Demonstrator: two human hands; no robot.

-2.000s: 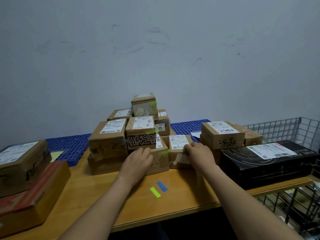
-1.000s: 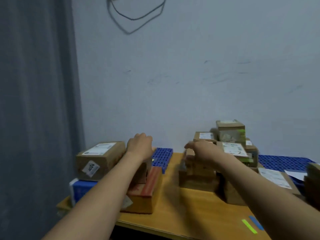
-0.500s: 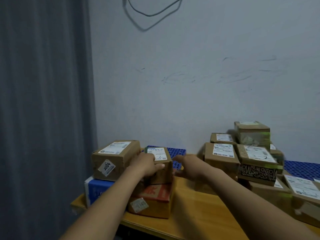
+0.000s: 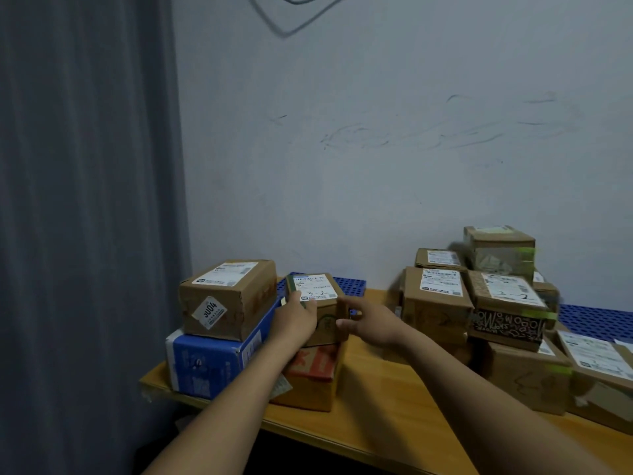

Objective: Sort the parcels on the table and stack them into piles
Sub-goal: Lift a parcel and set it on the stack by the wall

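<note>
- The small parcel [image 4: 317, 292] marked "3-2" is sitting on a red-printed carton [image 4: 318, 366] near the table's [image 4: 376, 406] left end;
- the left hand [image 4: 296, 318] is gripping its left edge, fingers curled over the top;
- the right hand [image 4: 375, 322] is touching its right side, fingers spread and loosely straight;
- a parcel pile [image 4: 436, 311] is standing well to the right.

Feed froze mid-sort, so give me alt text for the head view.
The left hand grips a small parcel marked 3-2 on a red-printed box at the left end of the table, with the open right hand at the parcel's right side. Left of it, a brown parcel lies on a blue box; a bigger pile of parcels stands to the right.
</note>
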